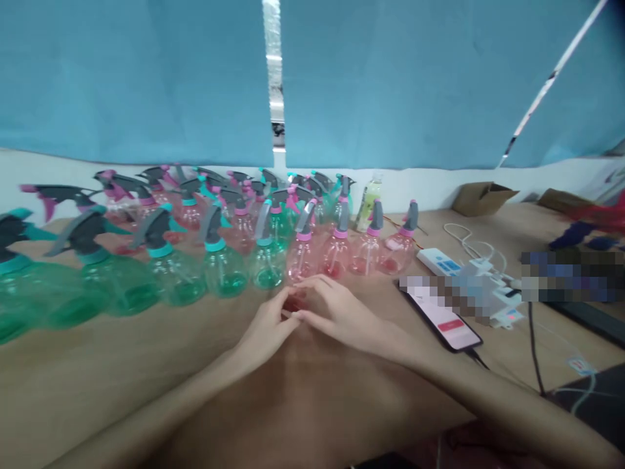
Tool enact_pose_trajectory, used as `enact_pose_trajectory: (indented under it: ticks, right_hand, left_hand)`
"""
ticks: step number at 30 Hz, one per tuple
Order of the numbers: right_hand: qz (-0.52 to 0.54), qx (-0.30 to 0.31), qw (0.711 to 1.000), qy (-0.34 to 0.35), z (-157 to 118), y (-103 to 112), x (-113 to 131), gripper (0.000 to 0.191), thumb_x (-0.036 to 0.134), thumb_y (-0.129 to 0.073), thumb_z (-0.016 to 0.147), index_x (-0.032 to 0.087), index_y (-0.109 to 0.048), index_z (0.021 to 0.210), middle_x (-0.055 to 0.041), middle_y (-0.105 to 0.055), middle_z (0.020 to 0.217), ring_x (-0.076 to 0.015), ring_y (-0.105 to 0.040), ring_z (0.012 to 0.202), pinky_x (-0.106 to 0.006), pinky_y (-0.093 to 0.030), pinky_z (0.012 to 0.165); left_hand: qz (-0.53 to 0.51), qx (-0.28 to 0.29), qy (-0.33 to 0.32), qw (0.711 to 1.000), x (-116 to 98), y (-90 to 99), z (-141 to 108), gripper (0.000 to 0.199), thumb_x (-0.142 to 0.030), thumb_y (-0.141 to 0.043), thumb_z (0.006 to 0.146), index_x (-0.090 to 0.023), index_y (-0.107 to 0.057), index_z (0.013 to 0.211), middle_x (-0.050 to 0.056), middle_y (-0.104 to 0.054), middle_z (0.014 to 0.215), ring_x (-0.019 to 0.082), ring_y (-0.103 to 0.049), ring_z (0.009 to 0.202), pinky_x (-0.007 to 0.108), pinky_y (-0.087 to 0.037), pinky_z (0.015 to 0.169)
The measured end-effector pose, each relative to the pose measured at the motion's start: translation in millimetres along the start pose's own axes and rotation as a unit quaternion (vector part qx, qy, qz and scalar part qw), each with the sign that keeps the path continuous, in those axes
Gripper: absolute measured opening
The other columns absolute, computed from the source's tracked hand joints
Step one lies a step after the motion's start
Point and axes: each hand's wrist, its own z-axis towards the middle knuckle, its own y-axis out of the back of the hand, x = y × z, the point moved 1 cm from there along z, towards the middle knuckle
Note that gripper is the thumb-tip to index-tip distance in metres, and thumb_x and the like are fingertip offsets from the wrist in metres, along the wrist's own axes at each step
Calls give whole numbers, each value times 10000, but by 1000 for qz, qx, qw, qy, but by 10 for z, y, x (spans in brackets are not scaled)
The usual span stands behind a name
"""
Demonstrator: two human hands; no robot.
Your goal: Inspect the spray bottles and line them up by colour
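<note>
- While our left hand (270,320) and right hand (342,312) meet at the fingertips, fingers loosely curved, a reddish patch (291,301) shows between them; we cannot tell whether they grasp anything.
- Just beyond, along the front row on the bench (73,381), green spray bottles (224,272) stand to the left and pink spray bottles (334,254) straight ahead, all upright.
- We judge the step as small, two-handed handling beside the bottles; taking one up would call for parting our hands and wrapping one around its body.
- Front bottles partly hide those behind, and the frame cuts off the leftmost.
- Blur softens our forearms (420,365); pixelation masks part of the phone (456,332).
</note>
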Motion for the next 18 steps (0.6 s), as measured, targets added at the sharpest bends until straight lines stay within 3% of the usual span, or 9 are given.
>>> enact_pose_trajectory:
  ticks: [12,18]
  right_hand:
    - [61,75,990,105,727,-1080,807,220,319,-556,893,196,-568,1075,-60,-644,1089,-182,-595,997,-349,-474,874]
    - [143,118,975,125,1008,-1575,1027,242,335,-578,882,218,-592,1094,-38,-673,1069,-167,-616,1001,-344,-481,886]
  left_hand:
    - [39,-68,38,996,479,1121,-1023,165,-252,-486,812,-191,-610,901,28,-676,915,216,-623,877,335,-471,802]
    - [16,-123,79,989,768,1599,-1460,211,-362,-546,809,-204,-634,918,16,-692,884,207,-639,823,309,-490,725]
